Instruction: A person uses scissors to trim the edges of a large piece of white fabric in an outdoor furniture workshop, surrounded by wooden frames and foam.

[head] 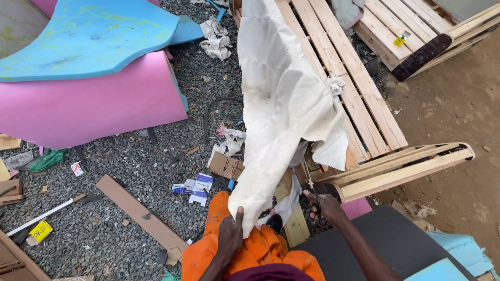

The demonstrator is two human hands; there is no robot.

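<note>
Left hand (230, 232) pinches the hem of the off-white fabric sheet (284, 104); right hand (325, 204) grips dark scissors (311, 184). Keep cloth taut, blades square to the edge.

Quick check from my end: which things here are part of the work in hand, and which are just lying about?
In hand:
left hand gripping white cloth
right hand holding scissors
wooden frame under the cloth

Lying about:
pink foam
blue foam
small boxes
cardboard strip
brush
</note>
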